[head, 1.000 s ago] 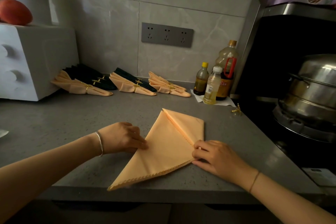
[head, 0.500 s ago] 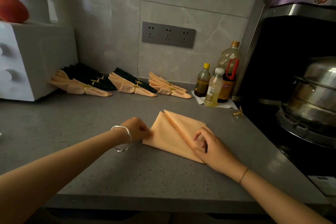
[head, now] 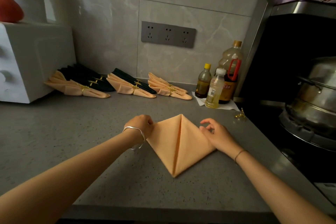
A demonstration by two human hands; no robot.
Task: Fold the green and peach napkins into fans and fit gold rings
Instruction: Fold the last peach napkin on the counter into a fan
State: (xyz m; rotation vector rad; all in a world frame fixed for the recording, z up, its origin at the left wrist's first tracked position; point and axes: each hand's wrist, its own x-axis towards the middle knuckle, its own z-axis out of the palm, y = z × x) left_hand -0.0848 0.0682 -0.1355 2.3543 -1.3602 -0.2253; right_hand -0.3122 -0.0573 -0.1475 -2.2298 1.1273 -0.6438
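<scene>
A peach napkin (head: 193,144) lies flat on the grey counter (head: 72,142), folded into a kite shape with a seam down its middle and its point toward me. My left hand (head: 141,125), fingers curled, pinches the napkin's left corner. Over the right corner, my right hand (head: 217,135) rests its heel on the cloth with fingers loosely curled and lifted. One loose gold ring (head: 241,115) sits on the counter to the right. Three groups of finished green and peach fans (head: 132,87) with gold rings lie along the back wall.
A white appliance (head: 27,60) stands at the back left. Three oil bottles (head: 218,85) stand on paper at the back right. Beyond the counter's right edge, a steel pot (head: 318,96) sits on a dark stove. The counter's front edge is close below the napkin.
The napkin went from a long triangle to a compact kite with two flaps meeting at the centre. My right hand has let go of the flap and opened.
</scene>
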